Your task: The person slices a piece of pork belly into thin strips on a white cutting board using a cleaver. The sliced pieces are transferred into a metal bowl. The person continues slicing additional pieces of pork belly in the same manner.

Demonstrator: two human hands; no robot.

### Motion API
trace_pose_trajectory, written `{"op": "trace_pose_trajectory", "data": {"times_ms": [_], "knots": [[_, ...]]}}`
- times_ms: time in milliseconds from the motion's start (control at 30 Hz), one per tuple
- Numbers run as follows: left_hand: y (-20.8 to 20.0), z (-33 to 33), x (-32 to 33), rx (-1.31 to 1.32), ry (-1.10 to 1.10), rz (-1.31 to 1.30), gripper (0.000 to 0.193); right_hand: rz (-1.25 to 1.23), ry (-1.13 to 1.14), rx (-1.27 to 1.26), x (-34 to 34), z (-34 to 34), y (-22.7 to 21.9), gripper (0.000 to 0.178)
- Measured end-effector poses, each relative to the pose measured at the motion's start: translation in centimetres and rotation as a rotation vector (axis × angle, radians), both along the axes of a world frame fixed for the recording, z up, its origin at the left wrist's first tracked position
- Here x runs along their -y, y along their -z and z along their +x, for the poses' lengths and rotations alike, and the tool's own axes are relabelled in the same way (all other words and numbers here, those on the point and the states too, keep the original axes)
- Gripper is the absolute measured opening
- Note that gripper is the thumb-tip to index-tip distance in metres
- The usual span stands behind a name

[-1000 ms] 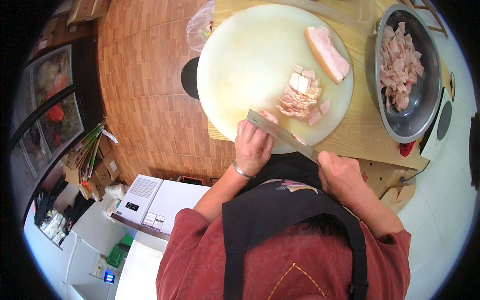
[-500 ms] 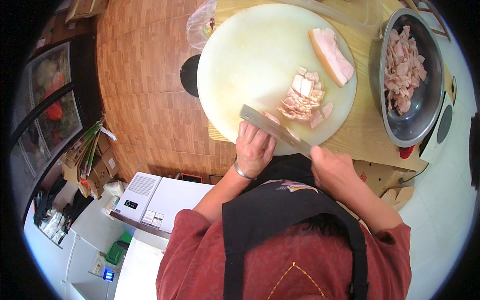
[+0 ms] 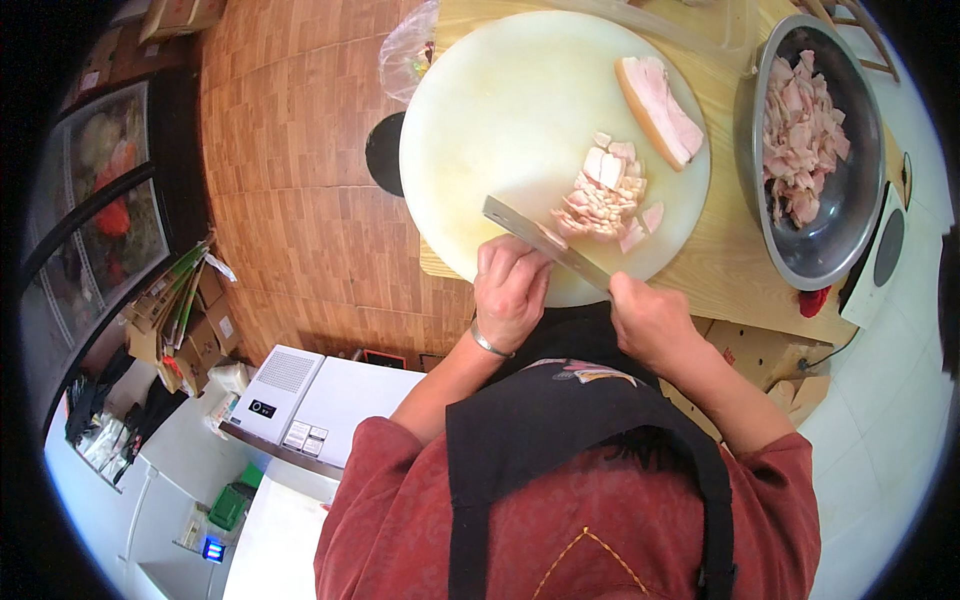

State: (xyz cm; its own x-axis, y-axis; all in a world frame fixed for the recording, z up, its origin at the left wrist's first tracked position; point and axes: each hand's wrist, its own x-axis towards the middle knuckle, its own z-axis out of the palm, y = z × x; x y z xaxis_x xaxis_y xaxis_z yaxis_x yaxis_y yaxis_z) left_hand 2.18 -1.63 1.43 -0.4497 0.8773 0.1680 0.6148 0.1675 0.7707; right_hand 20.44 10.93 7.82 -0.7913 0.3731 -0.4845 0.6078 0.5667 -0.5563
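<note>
My right hand [image 3: 650,318] is closed round the handle of a cleaver [image 3: 548,240], its blade slanting up to the left across the near part of a round white cutting board [image 3: 490,120]. Against the near side of the blade rest the curled fingers of my left hand [image 3: 512,288]; whatever lies under them is hidden. Just beyond the blade is a heap of small cut pork slices [image 3: 603,200], a few lying loose at its edge. A thick strip of pork belly [image 3: 660,112], pale with a tan rind, lies at the board's far right.
An oval metal basin [image 3: 862,225] of cut meat pieces stands right of the board on the wooden table [image 3: 722,235]. A clear plastic tray [image 3: 700,28] is at the back, a plastic bag [image 3: 405,60] at the far left edge. A white appliance [image 3: 350,400] stands to my left.
The cleaver and my right hand have shifted slightly up and left, the blade now closer along my left fingers. My left hand stays in nearly the same place.
</note>
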Motion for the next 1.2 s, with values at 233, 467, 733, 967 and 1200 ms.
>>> {"op": "trace_pose_trajectory", "data": {"times_ms": [233, 467, 733, 967, 1200], "knots": [[-1.0, -0.7, -0.2, 0.020, 0.072, 0.011, 0.029, -0.011, 0.126, -0.011, -0.8, -2.6, 1.4, 0.013], [-0.6, -1.5, 0.1, -0.016, 0.125, -0.008, 0.033, 0.056, 0.007, -0.041, -0.6, 1.4, -3.7, 0.013], [-0.7, -1.4, -0.2, -0.055, 0.133, -0.049, 0.039, 0.056, -0.039, 0.035, 0.0, 1.4, -4.8, 0.012], [-0.5, -0.9, -0.3, -0.010, 0.076, -0.036, 0.030, 0.003, 0.002, -0.033, 0.1, -1.4, -2.1, 0.014], [-0.4, -1.0, -0.5, 0.016, 0.046, -0.019, 0.027, -0.025, -0.025, 0.049, 0.1, -0.4, -2.6, 0.014]]}}
